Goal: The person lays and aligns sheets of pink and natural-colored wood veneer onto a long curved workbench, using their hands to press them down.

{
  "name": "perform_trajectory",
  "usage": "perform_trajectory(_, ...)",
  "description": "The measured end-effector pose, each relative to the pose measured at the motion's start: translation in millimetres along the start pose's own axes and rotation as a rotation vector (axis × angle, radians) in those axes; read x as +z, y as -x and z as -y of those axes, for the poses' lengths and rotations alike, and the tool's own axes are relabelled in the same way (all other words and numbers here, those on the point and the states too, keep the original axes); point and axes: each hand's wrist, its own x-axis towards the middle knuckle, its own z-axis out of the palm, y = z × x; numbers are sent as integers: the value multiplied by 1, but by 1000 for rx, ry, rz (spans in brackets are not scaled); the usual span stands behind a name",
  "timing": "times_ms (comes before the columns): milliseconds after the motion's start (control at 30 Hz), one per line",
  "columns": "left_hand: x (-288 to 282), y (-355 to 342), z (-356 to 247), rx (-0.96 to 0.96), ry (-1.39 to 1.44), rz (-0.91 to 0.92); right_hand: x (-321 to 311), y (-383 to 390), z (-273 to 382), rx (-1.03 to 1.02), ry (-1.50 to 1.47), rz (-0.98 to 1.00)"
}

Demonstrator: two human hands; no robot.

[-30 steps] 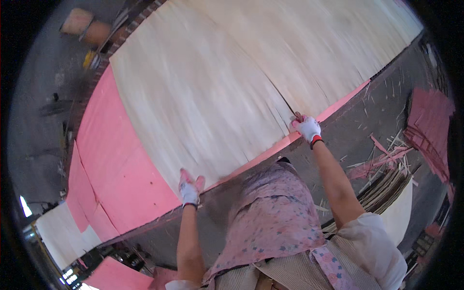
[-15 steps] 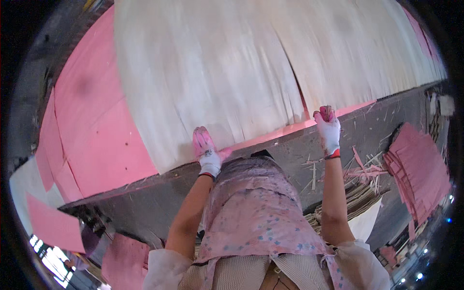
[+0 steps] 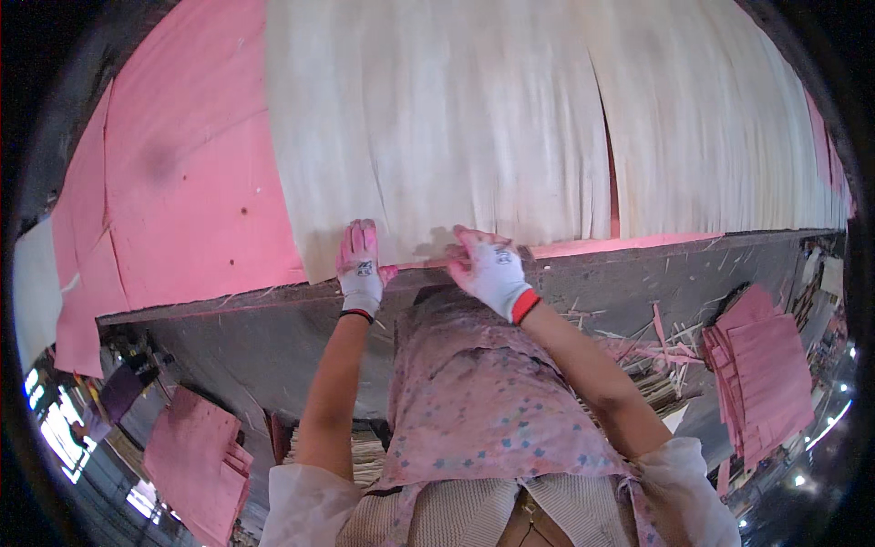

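Observation:
Pale wood veneer sheets (image 3: 437,118) lie over a pink sheet (image 3: 196,191), which shows at the left and as a thin strip along the near edge. A dark lengthwise split runs between the veneers on the right. My left hand (image 3: 361,273), in a white glove with pink-stained fingers, lies flat on the veneer's near edge, fingers stretched out. Close to its right, my right hand (image 3: 494,275), gloved alike with a red cuff, is over the same edge. Its fingers are apart and point left; nothing shows in them. Whether they touch the veneer I cannot tell.
The table's dark near edge (image 3: 210,307) runs in front of me. Stacks of pink sheets stand low at the right (image 3: 766,374) and left (image 3: 196,456). Veneer scraps (image 3: 674,346) litter the floor at the right. Another person (image 3: 118,392) is at the far left.
My right hand has moved left from beside the split, and its curled fingers have spread. My left hand stays on the veneer edge. The whole view has turned and shifted slightly.

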Motion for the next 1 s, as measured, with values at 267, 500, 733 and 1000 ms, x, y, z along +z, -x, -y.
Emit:
perform_trajectory(267,6,3,26,153,-57,139,52,-31,38,-227,150,214)
perform_trajectory(500,27,7,57,344,202,-23,68,-34,43,-150,235,246)
perform_trajectory(733,33,6,67,386,386,-67,54,-50,72,-76,344,326)
perform_trajectory(1000,31,5,71,405,508,2,93,-74,90,375,-702,509)
